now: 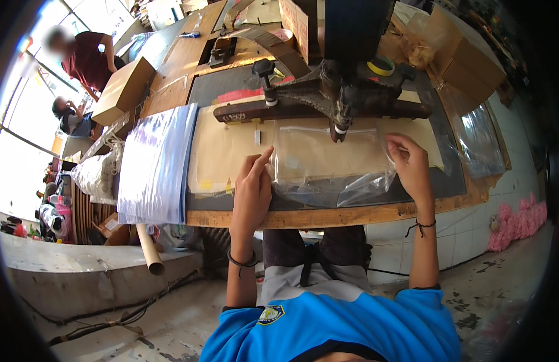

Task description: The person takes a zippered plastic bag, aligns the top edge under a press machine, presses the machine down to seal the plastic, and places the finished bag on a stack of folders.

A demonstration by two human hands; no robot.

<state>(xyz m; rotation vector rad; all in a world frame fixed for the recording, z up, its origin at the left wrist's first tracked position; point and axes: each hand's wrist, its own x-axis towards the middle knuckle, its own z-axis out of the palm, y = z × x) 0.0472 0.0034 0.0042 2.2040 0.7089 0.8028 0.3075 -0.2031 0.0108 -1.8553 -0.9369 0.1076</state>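
Note:
A clear plastic bag (328, 160) lies flat on the tan board (225, 151) in front of me, its lower right part crinkled. At its left edge is my left hand (253, 186), index finger stretched out and the other fingers loosely bent. My right hand (411, 164) is at the bag's upper right edge, fingers curled in with the thumb; the exact grip is partly hidden. Just beyond the bag, a long dark metal bar (382, 111) hangs under a black press frame (337, 90). A small grey metal block (258, 137) rests left of the bag.
A thick stack of clear plastic bags (156, 163) lies at the table's left. Cardboard boxes (124, 90) stand far left and another box (469, 69) far right. Yellow tape (382, 66) sits behind the bar. Two people are in the left background. The wooden table edge (328, 216) is near me.

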